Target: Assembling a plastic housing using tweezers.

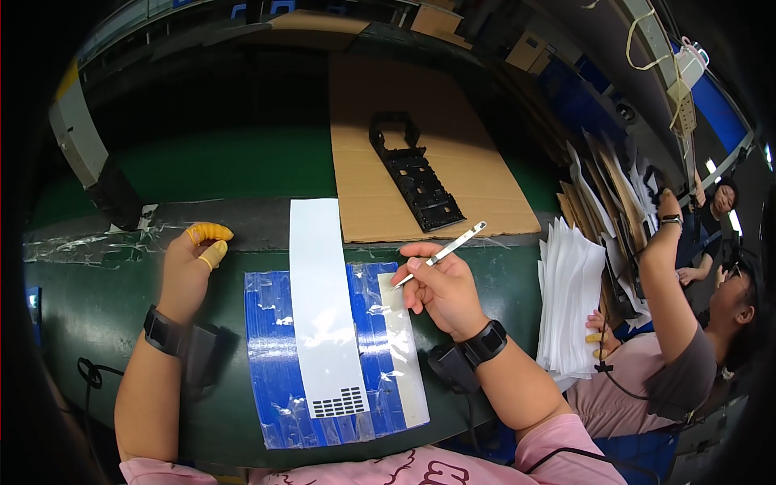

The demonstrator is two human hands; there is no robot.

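Observation:
My right hand (443, 289) grips slim silver tweezers (459, 242), their tip pointing down-left over a pale strip (402, 356) along the right side of a blue, tape-covered board (271, 356). My left hand (196, 255), with yellow finger covers on thumb and index finger, is raised left of the board. Its fingers are curled, thumb close to the index fingertip; anything pinched there is too small to make out. Between the hands a long white backing sheet (319, 275) lies on the board, rows of small black rectangular stickers (339, 404) at its near end.
Beyond the board, a black plastic frame (416, 182) lies on a cardboard sheet (485, 190). Stacked white foam sheets (570, 299) and cardboard dividers stand at the right, beside a co-worker (647, 364). A metal post (81, 137) rises at the left. A cable (90, 372) lies near the left edge.

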